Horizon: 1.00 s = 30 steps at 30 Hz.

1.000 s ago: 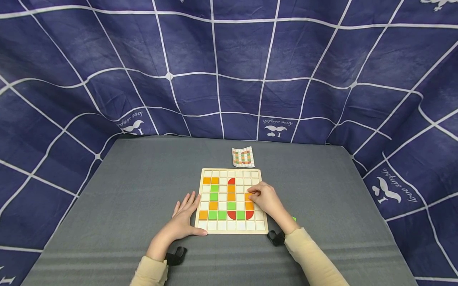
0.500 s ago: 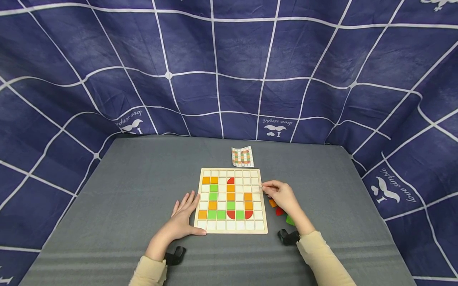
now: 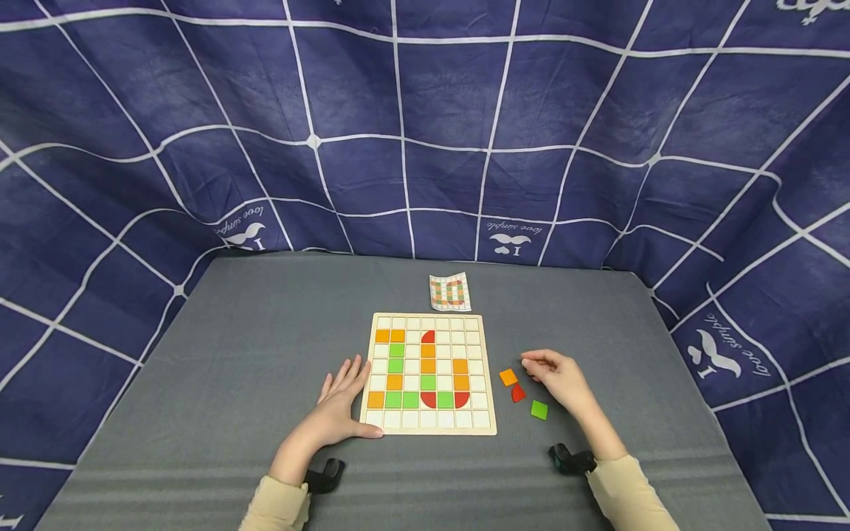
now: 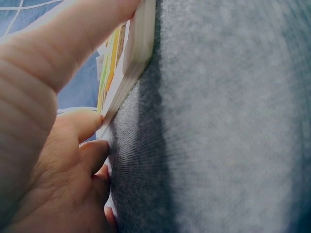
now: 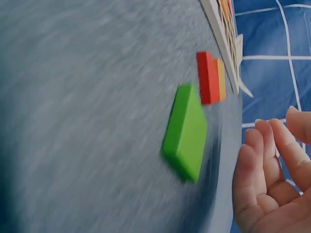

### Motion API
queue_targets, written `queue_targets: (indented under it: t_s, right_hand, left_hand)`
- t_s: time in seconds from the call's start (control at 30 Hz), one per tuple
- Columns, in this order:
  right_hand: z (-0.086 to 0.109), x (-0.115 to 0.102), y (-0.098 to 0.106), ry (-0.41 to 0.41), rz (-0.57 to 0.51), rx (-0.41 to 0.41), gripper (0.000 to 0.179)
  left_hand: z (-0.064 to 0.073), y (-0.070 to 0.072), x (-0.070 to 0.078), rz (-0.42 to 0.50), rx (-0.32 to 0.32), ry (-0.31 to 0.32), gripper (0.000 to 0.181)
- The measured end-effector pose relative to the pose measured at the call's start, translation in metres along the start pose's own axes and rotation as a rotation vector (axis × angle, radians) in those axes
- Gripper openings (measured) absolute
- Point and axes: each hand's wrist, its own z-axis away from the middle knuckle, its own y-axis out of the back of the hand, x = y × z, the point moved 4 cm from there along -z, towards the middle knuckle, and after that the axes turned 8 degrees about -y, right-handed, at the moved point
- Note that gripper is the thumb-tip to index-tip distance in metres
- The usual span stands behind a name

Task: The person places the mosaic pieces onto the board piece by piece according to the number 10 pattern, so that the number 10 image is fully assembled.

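Observation:
A pale wooden grid board (image 3: 446, 365) lies on the table with orange, green and red tiles set in some of its squares. My left hand (image 3: 337, 409) rests with spread fingers at its left side, thumb along the front edge near the corner; the left wrist view shows the thumb (image 4: 73, 46) against the board's side. Right of the board my right hand (image 3: 559, 380) hovers, fingers loosely bent and nothing seen between them. Left of and below it lie an orange tile (image 3: 508, 377), a red rounded tile (image 3: 519, 394) and a green square tile (image 5: 187, 136).
A small pattern card (image 3: 449, 292), printed with a coloured grid, lies beyond the board's far edge. The grey table (image 3: 265, 332) meets a dark blue checked curtain (image 3: 438, 177) at the back and sides. Each wrist wears a black camera mount (image 3: 572, 459).
My right hand has left the orange tile in the board's right part and moved right, off the board. The loose orange, red and green tiles have come into view. The left hand stays put.

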Motion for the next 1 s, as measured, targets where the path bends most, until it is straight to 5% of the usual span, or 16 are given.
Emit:
queue_targets:
  t_s: [0.63,1.0]
  right_hand:
    - [0.033,0.025,0.005,-0.010,0.121,-0.081,0.034]
    - [0.041,0.022,0.001,0.017,0.274,-0.021,0.035]
  left_hand:
    - [0.001,0.001,0.001,0.012,0.003,-0.005,0.125]
    - [0.002,0.000,0.001,0.012,0.012,0.000,0.125]
